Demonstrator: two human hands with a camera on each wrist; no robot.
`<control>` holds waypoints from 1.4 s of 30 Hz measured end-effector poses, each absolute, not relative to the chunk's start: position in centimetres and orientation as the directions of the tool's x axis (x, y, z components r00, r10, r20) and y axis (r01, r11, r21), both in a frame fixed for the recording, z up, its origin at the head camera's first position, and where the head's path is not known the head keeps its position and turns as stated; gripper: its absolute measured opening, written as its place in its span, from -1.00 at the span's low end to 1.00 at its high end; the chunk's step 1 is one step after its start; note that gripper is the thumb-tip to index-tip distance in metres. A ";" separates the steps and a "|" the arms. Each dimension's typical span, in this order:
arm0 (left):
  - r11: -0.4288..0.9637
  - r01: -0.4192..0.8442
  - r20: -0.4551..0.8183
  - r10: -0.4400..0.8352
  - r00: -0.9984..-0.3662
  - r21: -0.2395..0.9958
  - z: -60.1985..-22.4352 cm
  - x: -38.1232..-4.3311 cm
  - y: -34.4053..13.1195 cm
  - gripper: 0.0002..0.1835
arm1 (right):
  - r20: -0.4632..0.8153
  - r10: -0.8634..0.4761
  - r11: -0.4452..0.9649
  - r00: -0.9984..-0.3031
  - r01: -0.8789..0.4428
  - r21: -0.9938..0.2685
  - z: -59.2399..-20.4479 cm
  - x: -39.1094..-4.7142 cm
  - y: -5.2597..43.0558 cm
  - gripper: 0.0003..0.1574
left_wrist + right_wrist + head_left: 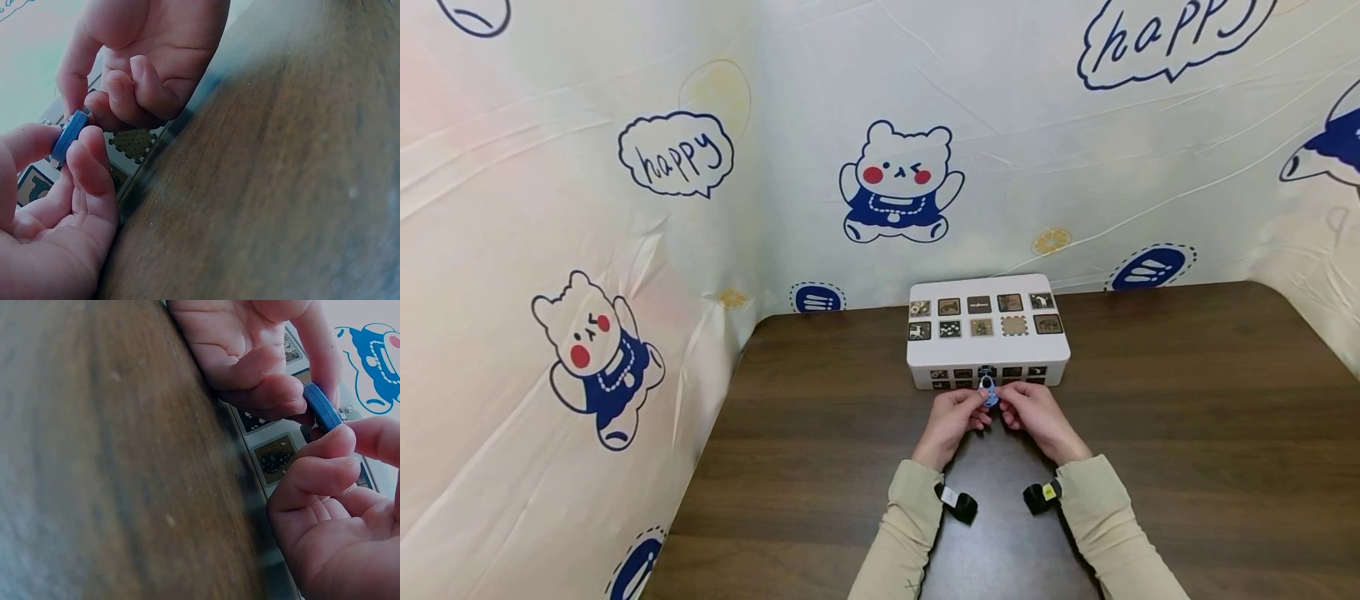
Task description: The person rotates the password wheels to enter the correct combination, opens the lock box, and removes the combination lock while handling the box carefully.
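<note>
A: What does the left hand (955, 418) hold?

B: A small blue, rounded padlock-shaped piece (70, 136). Its grip is nearly closed, thumb on one flat side and curled index finger on the other, with only the thickness of the piece between them.

A: And the right hand (1039, 417)?

B: Its grip is narrow too: thumb and bent index finger pinch the same blue piece at its other end. The remaining fingers of both hands are curled in toward the palms.

A: Is there anything else between the right fingertips?

B: I can't tell; a bit of shiny metal (344, 412) shows beside the blue piece, but it is too small to make out.

A: Where is the piece, exactly?

B: Just in front of the middle of a white rectangular box (988, 352) with rows of little square pictures on its lid and front. Whether it hangs from the box, I can't say.

A: And the box?

B: Flat on the dark brown wood-grain worktop (820, 417), near its far edge, before a pale cloth backdrop (805, 192) printed with bears. Both forearms, in beige sleeves (906, 517), reach in from the near side.
</note>
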State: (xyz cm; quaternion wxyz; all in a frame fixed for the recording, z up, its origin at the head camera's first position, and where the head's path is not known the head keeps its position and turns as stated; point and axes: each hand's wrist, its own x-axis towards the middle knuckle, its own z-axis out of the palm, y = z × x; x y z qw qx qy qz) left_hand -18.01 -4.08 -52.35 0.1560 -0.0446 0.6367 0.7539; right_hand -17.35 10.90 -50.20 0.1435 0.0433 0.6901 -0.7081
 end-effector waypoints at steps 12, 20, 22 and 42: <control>-0.139 -0.276 -0.248 0.186 -0.951 0.951 -52.6 -18.1 -4.2 -0.74 | -0.267 -0.144 -0.009 -0.953 0.271 -0.962 -50.3 -17.4 10.9 -0.73; -0.136 -0.282 -0.255 0.189 -0.948 0.950 -52.7 -18.0 -4.2 -0.76 | -0.259 -0.162 -0.005 -0.952 0.263 -0.965 -50.2 -17.2 11.0 -0.67; -0.138 -0.282 -0.255 0.187 -0.949 0.949 -52.7 -18.0 -4.2 -0.76 | -0.258 -0.165 -0.004 -0.952 0.262 -0.965 -50.1 -17.1 11.0 -0.66; -0.166 -0.301 -0.268 0.194 -0.944 0.939 -52.8 -18.2 -4.2 -0.81 | -0.245 -0.165 -0.003 -0.955 0.249 -0.969 -50.3 -17.3 10.8 -0.68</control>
